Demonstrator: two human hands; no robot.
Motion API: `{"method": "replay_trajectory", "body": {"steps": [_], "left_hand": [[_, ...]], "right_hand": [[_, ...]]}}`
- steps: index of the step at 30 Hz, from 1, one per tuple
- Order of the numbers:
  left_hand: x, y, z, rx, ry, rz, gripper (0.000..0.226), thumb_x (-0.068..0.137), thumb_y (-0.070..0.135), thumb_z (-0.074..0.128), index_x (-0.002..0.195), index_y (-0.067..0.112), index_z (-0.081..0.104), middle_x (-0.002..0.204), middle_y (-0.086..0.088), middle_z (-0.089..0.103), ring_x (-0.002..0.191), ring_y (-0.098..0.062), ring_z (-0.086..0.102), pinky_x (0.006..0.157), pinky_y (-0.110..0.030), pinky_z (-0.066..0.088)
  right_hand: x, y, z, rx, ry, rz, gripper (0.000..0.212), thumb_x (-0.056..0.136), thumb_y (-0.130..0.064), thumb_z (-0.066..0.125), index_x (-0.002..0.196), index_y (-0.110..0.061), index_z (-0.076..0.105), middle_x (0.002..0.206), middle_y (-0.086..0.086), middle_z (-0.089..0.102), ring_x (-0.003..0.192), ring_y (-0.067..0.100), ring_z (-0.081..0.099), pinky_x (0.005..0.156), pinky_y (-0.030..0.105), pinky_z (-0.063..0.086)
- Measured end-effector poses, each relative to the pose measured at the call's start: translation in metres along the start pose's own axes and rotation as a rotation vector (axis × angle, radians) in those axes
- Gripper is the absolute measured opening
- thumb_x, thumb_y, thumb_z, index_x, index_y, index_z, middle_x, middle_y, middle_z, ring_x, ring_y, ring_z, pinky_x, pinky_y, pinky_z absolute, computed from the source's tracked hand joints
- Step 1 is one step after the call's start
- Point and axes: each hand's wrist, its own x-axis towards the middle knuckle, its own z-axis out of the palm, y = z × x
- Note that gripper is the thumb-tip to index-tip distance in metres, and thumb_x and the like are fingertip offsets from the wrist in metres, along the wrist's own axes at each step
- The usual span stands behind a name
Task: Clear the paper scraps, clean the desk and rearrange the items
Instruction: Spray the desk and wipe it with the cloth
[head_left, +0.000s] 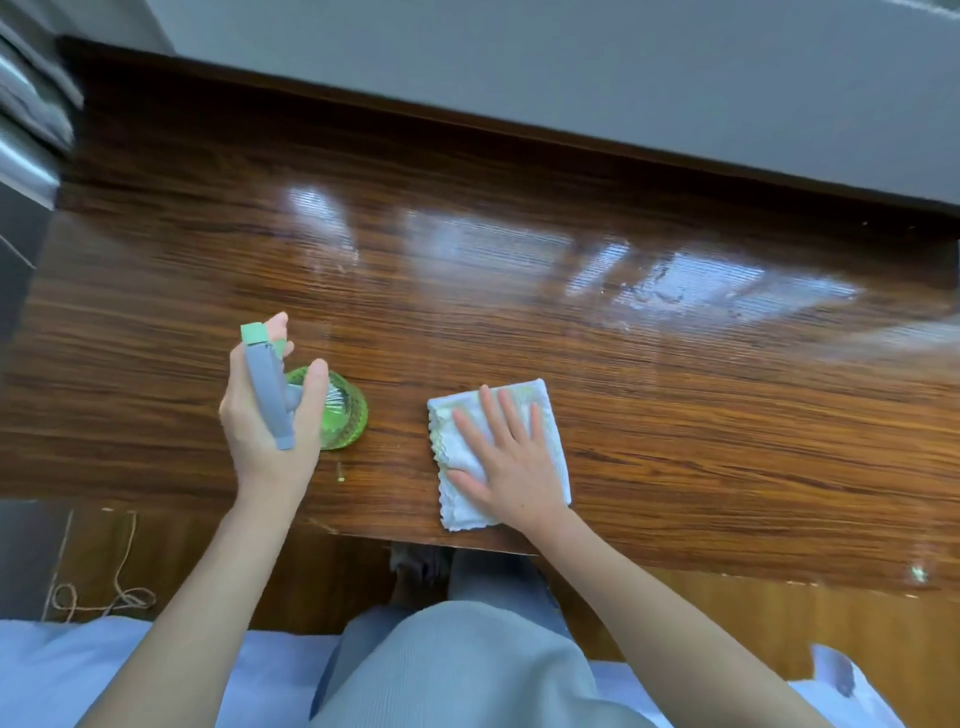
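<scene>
A green spray bottle (343, 410) with a grey trigger head stands on the dark wooden desk (519, 312), left of centre. My left hand (265, 415) is wrapped around its neck and trigger. To the right, a folded white cloth (540, 410) lies flat near the desk's front edge. My right hand (509, 457) presses on it with fingers spread. The desk surface at the back right glistens with wet streaks (665, 291). A tiny pale scrap (340, 472) lies just in front of the bottle.
A grey wall (571, 62) runs along the desk's back edge. A grey metallic object (26, 130) stands at the far left. Below the desk front I see my grey-clad legs (457, 665), a wooden floor and a loop of string (104, 597) at the lower left.
</scene>
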Motion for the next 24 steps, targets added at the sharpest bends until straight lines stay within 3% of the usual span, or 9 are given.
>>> {"method": "replay_trajectory", "body": {"steps": [2, 5, 9, 14, 17, 19, 21, 24], "left_hand": [[-0.003, -0.006, -0.003, 0.022, -0.033, -0.016, 0.053, 0.083, 0.040, 0.067, 0.124, 0.014, 0.045, 0.106, 0.004, 0.054, 0.093, -0.008, 0.057, 0.082, -0.037, 0.054], [-0.006, -0.009, -0.006, 0.112, -0.076, -0.022, 0.067, 0.078, 0.044, 0.066, 0.129, 0.008, 0.042, 0.115, -0.011, 0.056, 0.100, -0.014, 0.055, 0.083, -0.034, 0.051], [-0.006, -0.013, -0.008, 0.184, -0.139, -0.056, 0.075, 0.079, 0.049, 0.065, 0.136, 0.010, 0.036, 0.119, -0.016, 0.055, 0.107, -0.028, 0.057, 0.089, -0.044, 0.051], [-0.027, -0.023, -0.016, 0.180, -0.086, -0.053, 0.071, 0.080, 0.020, 0.075, 0.139, 0.012, 0.036, 0.133, -0.011, 0.047, 0.120, -0.025, 0.050, 0.092, -0.039, 0.047], [-0.066, -0.031, -0.016, 0.141, 0.056, -0.109, 0.053, 0.084, 0.011, 0.068, 0.132, 0.008, 0.044, 0.127, -0.011, 0.050, 0.112, -0.024, 0.054, 0.087, -0.038, 0.050], [-0.094, -0.033, -0.009, 0.201, 0.068, -0.083, 0.040, 0.084, 0.003, 0.065, 0.121, 0.005, 0.052, 0.117, -0.011, 0.053, 0.101, -0.025, 0.056, 0.077, -0.036, 0.049], [-0.112, -0.032, 0.000, 0.240, -0.088, -0.010, 0.032, 0.083, 0.000, 0.065, 0.113, 0.007, 0.057, 0.111, -0.004, 0.054, 0.096, -0.023, 0.058, 0.073, -0.037, 0.051], [-0.106, -0.023, 0.023, 0.302, -0.382, 0.071, 0.035, 0.087, 0.011, 0.064, 0.120, 0.014, 0.056, 0.119, 0.003, 0.055, 0.112, -0.018, 0.054, 0.088, -0.034, 0.049]], "right_hand": [[0.004, -0.003, -0.009, 0.062, 0.003, 0.035, 0.066, 0.089, -0.063, 0.041, 0.143, -0.026, 0.044, 0.155, 0.011, 0.034, 0.143, 0.033, 0.028, 0.115, 0.056, 0.013], [0.022, -0.003, -0.029, 0.214, 0.099, 0.072, 0.057, 0.090, -0.055, 0.046, 0.131, -0.017, 0.057, 0.135, 0.009, 0.057, 0.127, 0.032, 0.048, 0.109, 0.053, 0.033], [0.055, 0.009, -0.055, 0.231, 0.026, -0.011, 0.042, 0.085, -0.017, 0.064, 0.127, -0.010, 0.061, 0.120, 0.007, 0.065, 0.114, 0.031, 0.057, 0.104, 0.047, 0.039], [0.075, 0.013, -0.062, 0.165, -0.109, -0.095, 0.024, 0.082, -0.004, 0.064, 0.103, -0.010, 0.072, 0.092, 0.007, 0.068, 0.084, 0.031, 0.058, 0.078, 0.035, 0.040], [0.070, 0.009, -0.060, 0.191, -0.095, -0.118, 0.013, 0.079, 0.000, 0.063, 0.085, -0.010, 0.069, 0.080, 0.007, 0.062, 0.074, 0.029, 0.052, 0.072, 0.033, 0.034], [0.066, 0.009, -0.061, 0.217, -0.080, -0.122, 0.012, 0.077, 0.000, 0.063, 0.082, -0.011, 0.066, 0.081, 0.005, 0.062, 0.075, 0.027, 0.053, 0.074, 0.030, 0.034], [0.063, 0.010, -0.068, 0.277, -0.121, -0.119, 0.011, 0.081, -0.001, 0.060, 0.085, -0.010, 0.064, 0.085, 0.005, 0.065, 0.078, 0.026, 0.056, 0.072, 0.032, 0.040], [0.055, 0.012, -0.084, 0.345, -0.201, -0.102, 0.007, 0.091, -0.007, 0.057, 0.095, -0.009, 0.063, 0.092, 0.004, 0.068, 0.085, 0.024, 0.059, 0.074, 0.033, 0.044]]}}
